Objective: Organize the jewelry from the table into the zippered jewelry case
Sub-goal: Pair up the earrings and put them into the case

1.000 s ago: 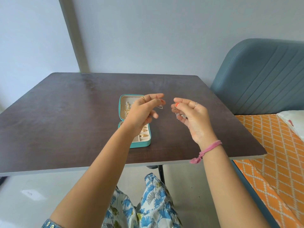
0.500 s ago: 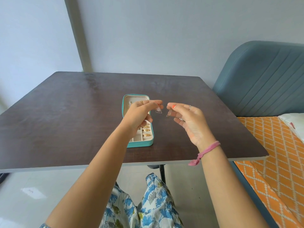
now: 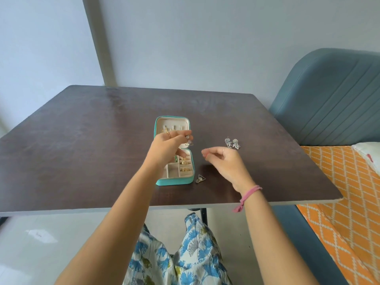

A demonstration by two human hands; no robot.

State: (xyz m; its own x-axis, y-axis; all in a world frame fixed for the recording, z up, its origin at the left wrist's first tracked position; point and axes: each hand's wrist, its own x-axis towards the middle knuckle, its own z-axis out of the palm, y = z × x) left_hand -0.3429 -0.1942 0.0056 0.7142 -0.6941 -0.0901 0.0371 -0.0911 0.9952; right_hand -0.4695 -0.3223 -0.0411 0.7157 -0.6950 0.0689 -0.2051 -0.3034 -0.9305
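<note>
- left hand (image 3: pixel 168 145) pinches a triangle earring (image 3: pixel 189 142), dangling right over the open case (image 3: pixel 174 161)
- right hand (image 3: pixel 222 159) loosely curled, empty grip
- matching earring (image 3: pixel 200 179) lies on the tabletop (image 3: pixel 82 151) beside the case, nearer the right hand

A dark table (image 3: pixel 82 140) bears an open teal case (image 3: pixel 164 183), a triangle earring (image 3: pixel 200 178) and flower earrings (image 3: pixel 232 143).
</note>
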